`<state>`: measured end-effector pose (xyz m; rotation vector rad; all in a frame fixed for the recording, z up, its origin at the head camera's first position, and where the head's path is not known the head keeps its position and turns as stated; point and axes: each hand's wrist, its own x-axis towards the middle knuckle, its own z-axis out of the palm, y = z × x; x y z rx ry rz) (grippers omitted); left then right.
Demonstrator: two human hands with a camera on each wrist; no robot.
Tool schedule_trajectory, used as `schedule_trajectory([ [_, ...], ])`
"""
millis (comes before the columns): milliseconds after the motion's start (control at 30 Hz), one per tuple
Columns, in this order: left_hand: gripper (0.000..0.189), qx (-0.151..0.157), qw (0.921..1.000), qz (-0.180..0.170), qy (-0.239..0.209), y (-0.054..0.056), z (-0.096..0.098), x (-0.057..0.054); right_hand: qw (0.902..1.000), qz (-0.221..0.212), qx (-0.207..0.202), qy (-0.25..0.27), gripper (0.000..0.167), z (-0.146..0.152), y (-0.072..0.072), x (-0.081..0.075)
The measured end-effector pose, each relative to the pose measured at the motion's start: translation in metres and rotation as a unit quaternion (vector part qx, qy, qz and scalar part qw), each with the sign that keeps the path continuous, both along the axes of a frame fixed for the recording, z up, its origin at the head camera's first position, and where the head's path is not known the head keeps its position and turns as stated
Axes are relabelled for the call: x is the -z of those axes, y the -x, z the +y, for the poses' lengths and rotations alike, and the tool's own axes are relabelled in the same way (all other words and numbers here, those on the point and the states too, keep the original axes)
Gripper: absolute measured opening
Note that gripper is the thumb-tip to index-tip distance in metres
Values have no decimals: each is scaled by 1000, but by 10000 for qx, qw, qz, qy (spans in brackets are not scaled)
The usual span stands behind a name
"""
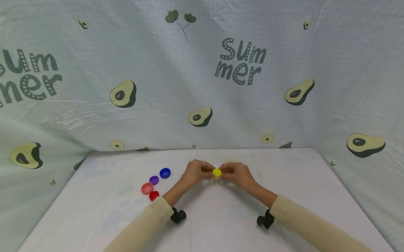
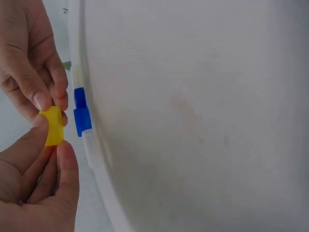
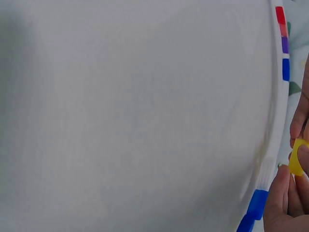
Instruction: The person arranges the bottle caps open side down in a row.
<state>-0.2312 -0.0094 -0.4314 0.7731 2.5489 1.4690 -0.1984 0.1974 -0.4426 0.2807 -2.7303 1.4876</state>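
Note:
A small yellow plastic cap (image 1: 217, 172) is held between both hands over the far middle of the white table. My left hand (image 1: 196, 172) pinches it from the left, thumb on its near side. From the right, the fingertips of my right hand (image 1: 238, 175) pinch the same cap. In the left wrist view the yellow cap (image 2: 54, 126) shows a smooth curved side between the left hand (image 2: 41, 179) below and the right hand (image 2: 31, 58) above. Blue pieces (image 2: 81, 113) and a clear ridged piece (image 2: 90, 147) lie just past the hands, mostly hidden in the head view.
Left of the hands, several round caps lie on the white table (image 1: 233, 236): blue (image 1: 165, 173), purple (image 1: 154, 180), pinkish red (image 1: 147, 188) and red (image 1: 154, 195). The red one is close beside the left forearm. A printed curtain (image 1: 157, 61) hangs behind the table.

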Motion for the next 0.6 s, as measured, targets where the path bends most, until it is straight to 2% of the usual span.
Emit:
schedule_trajectory([
  [367, 19, -182, 9988, -448, 49, 1, -2, 10, 9976, -368, 497, 313, 28, -13, -4, 16],
  [600, 19, -132, 9988, -465, 112, 3, 1, 5, 9968, -391, 673, 162, 28, -14, -4, 9],
])
